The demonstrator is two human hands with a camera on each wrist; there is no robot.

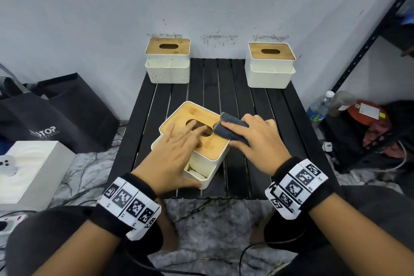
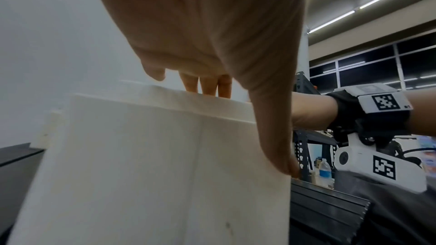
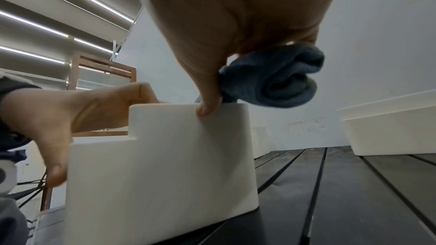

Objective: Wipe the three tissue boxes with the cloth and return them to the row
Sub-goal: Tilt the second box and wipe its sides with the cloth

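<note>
Three cream tissue boxes with bamboo lids stand on the black slatted table [image 1: 253, 170]. One box [image 1: 167, 60] is at the back left, another [image 1: 270, 65] at the back right. The third box [image 1: 208, 159] [image 2: 146, 165] [image 3: 165, 165] sits skewed near the front. My left hand [image 1: 177, 152] [image 2: 212, 34] lies flat on its lid, fingers straight by the slot, thumb down its front side. My right hand [image 1: 255, 141] [image 3: 235, 16] grips a folded grey-blue cloth [image 1: 226, 130] [image 3: 278, 79] at the lid's right edge, thumb on the box's rim.
A black bag [image 1: 67, 114] and a white box [image 1: 33, 170] lie on the floor to the left. A water bottle [image 1: 319, 106], a red container [image 1: 367, 112] and a dark metal shelf [image 1: 369, 40] stand to the right. A gap lies between the two back boxes.
</note>
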